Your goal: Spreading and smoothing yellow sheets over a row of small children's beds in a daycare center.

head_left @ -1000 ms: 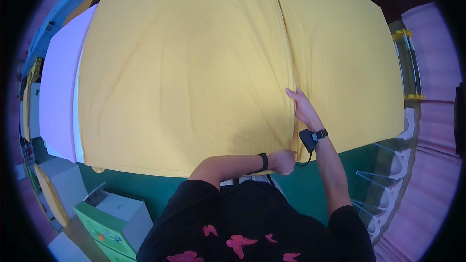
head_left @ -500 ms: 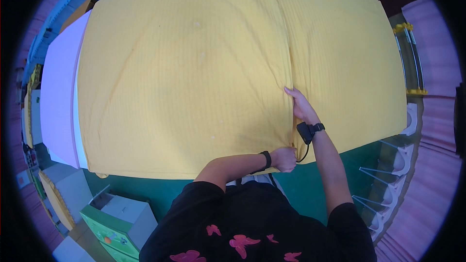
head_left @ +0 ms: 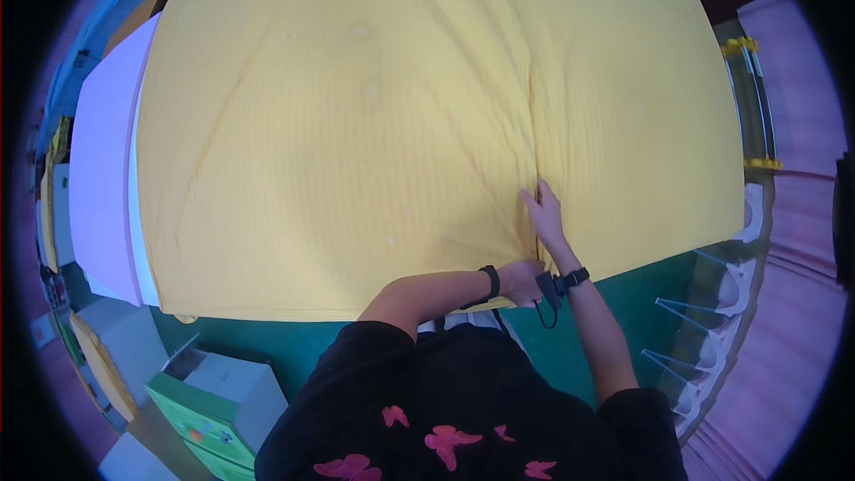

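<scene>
A large yellow cloth sheet (head_left: 338,142) spreads over a wide, flat surface, with a long seam or fold (head_left: 533,116) running away from me right of centre. My left hand (head_left: 519,283) is closed on the cloth at the near end of that fold; its fingers are partly hidden. Just beyond it, my right hand (head_left: 548,221) has its thumb on the left of the fold and its fingers on the right, gripping the cloth there. Creases fan out from the fold to the left. A small black device (head_left: 550,287) with a cable hangs at my right wrist.
A lilac surface (head_left: 100,160) adjoins the sheet on the left. Below it stands a green-fronted drawer cabinet (head_left: 218,405) on the green floor (head_left: 321,352). White curved racks with bars (head_left: 712,347) line the right, beside pink curtains (head_left: 802,214).
My right hand has slid along the fold toward me, closer to my left hand. The left hand stays at the near edge, and the view has shifted slightly.
</scene>
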